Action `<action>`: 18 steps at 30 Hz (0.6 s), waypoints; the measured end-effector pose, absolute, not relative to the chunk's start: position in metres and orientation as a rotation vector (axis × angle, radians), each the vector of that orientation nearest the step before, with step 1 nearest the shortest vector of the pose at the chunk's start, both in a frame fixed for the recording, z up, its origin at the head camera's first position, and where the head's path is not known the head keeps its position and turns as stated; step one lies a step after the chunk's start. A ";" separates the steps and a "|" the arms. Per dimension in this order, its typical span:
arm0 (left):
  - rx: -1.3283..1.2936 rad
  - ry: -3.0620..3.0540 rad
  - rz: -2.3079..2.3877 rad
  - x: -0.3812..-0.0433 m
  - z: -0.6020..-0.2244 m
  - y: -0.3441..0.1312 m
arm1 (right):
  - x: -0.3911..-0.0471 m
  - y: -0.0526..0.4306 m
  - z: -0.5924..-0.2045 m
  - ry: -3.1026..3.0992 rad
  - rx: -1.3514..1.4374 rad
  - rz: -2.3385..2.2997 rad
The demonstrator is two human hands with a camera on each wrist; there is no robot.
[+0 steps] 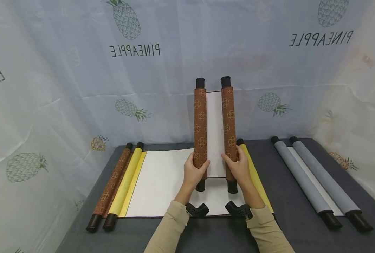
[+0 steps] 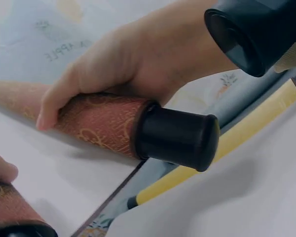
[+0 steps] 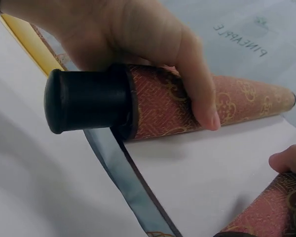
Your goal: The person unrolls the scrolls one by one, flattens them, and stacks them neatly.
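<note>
A brown scroll with gold patterns [image 1: 200, 123] is held up, partly unrolled, with a strip of white paper [image 1: 214, 133] between its two rolls. My left hand [image 1: 194, 172] grips the left roll near its lower end, thumb across the front. The right roll [image 1: 228, 126] is gripped the same way by my right hand [image 1: 239, 165]. Black knobs [image 2: 180, 138] cap the ends of both rolls. Beneath the raised scroll lies a yellow scroll [image 1: 128, 179], spread open with its white paper [image 1: 162, 182] showing; its right roll [image 1: 255, 172] is partly hidden behind my right arm.
Left of the yellow scroll lies another brown patterned scroll [image 1: 112, 181]. A grey scroll [image 1: 304, 175], slightly unrolled, lies at the right of the dark tabletop [image 1: 288, 218]. A white curtain with pineapple prints [image 1: 181, 52] hangs behind and at the sides.
</note>
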State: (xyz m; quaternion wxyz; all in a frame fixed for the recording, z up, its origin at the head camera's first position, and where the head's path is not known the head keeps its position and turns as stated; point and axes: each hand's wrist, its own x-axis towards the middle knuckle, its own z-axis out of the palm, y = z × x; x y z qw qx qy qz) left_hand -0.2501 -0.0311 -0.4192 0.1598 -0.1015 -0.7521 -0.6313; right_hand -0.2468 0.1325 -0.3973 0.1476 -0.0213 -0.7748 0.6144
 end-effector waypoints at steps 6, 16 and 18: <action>-0.295 -2.191 -1.760 -0.250 -0.417 -0.035 | -0.244 0.138 -0.393 -2.271 -0.037 1.770; -0.264 -2.209 -1.932 -0.247 -0.415 -0.029 | -0.244 0.135 -0.389 -2.225 -0.071 1.882; -0.236 -2.210 -1.921 -0.247 -0.415 -0.028 | -0.244 0.133 -0.390 -2.212 -0.079 1.887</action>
